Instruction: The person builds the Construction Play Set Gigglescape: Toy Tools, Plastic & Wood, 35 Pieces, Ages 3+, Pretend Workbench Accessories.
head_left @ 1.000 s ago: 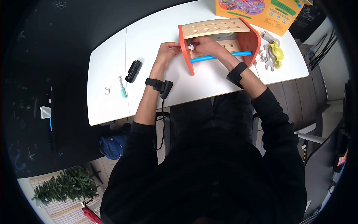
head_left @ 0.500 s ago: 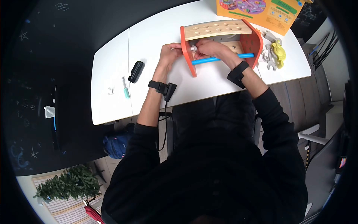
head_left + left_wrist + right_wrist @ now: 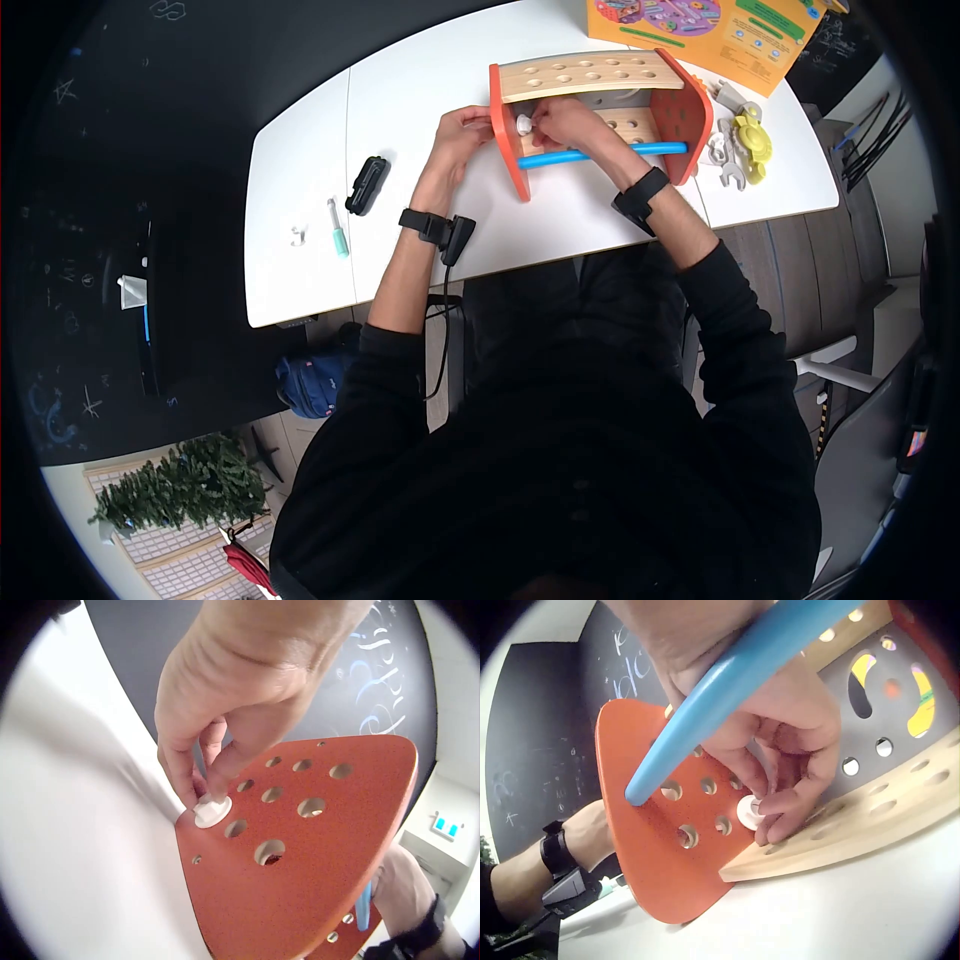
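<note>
A wooden toy workbench with red side panels [image 3: 508,150] stands on the table, a blue rod [image 3: 560,158] along its front. My left hand [image 3: 460,137] is at the outer face of the left panel. In the left wrist view its thumb and fingers pinch a white toy bolt head [image 3: 213,814] low on that panel, beside a row of holes. Reaching behind the rod, my right hand [image 3: 568,122] is inside the workbench. Its fingertips pinch a round white toy nut [image 3: 748,812] against the panel's inner face, near the wooden base board [image 3: 817,840].
Grey and yellow toy parts, among them a wrench [image 3: 733,176], lie right of the workbench. An orange printed box [image 3: 740,45] stands behind. To the left are a black case [image 3: 367,186], a screwdriver with a green handle [image 3: 340,243] and a small white piece [image 3: 297,237].
My right fingers have shifted slightly about the white nut, which shows more plainly now. The left hand stays at the panel's outer face. The head view has moved slightly.
</note>
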Motion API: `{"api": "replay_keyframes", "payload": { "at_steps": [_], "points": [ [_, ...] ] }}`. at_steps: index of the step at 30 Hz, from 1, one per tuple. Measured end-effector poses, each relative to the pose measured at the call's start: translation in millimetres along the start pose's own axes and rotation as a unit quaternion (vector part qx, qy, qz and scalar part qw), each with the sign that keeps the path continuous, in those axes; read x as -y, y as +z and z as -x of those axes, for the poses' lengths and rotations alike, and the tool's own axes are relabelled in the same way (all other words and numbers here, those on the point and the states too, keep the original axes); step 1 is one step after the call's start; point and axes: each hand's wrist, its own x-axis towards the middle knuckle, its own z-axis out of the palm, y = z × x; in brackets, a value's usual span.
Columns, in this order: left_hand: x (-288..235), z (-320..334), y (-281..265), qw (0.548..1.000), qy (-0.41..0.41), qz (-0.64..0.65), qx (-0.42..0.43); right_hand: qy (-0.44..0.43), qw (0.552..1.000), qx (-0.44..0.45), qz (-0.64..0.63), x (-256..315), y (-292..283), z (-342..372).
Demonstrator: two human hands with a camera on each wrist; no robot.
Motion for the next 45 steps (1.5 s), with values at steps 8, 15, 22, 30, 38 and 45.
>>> {"api": "replay_keyframes", "payload": {
  "at_steps": [8, 15, 22, 30, 38, 45],
  "points": [
    [-2.6, 4.2, 2.2, 1.0, 0.014, -0.011, 0.008, -0.008, 0.992, 0.044, -0.114, -20.6, 7.0, -25.7],
    [1.2, 2.6, -6.8, 0.999, 0.035, -0.023, -0.024, -0.218, 0.958, -0.099, 0.16, -5.8, -13.8, 38.3],
    [-12.7, 23.3, -26.1, 0.991, 0.049, -0.126, -0.023, -0.34, 0.903, -0.121, 0.234, -22.7, -34.4, 167.0],
    [-5.9, 25.6, -31.6, 0.99, 0.039, -0.138, -0.016, -0.221, 0.939, 0.038, 0.261, -70.8, -3.1, 198.0],
    [-9.0, 24.4, -28.2, 0.985, 0.054, -0.165, 0.006, -0.23, 0.918, 0.186, 0.265, -110.7, 29.6, 179.1],
    [-11.6, 24.1, -29.2, 0.989, 0.027, -0.142, 0.022, -0.258, 0.857, 0.302, 0.33, -151.1, 66.9, 138.2]
  ]
}}
